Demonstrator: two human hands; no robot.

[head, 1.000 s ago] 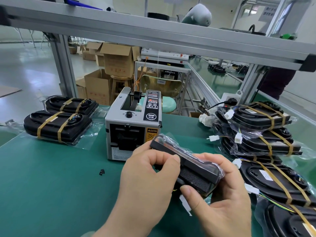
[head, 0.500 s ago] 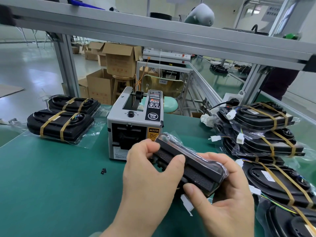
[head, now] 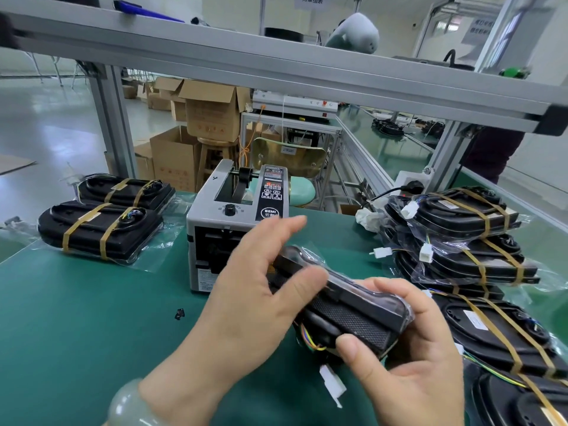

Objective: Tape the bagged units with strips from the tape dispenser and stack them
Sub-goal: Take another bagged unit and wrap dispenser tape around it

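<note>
One bagged unit (head: 353, 309) I am gripping in my right hand (head: 424, 358), left hand (head: 252, 302) open by the tape dispenser (head: 227, 216); wrap must be taut.

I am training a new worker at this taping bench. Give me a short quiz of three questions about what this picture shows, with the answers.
1. True or false: the bagged unit lies flat on the table, untouched by any hand.
2. How many taped units lie to the left of the tape dispenser? A) one B) two C) four
3. Fill in: the table cover is ____ in colour.

Key
1. False: the right hand grips it.
2. B
3. green
</note>
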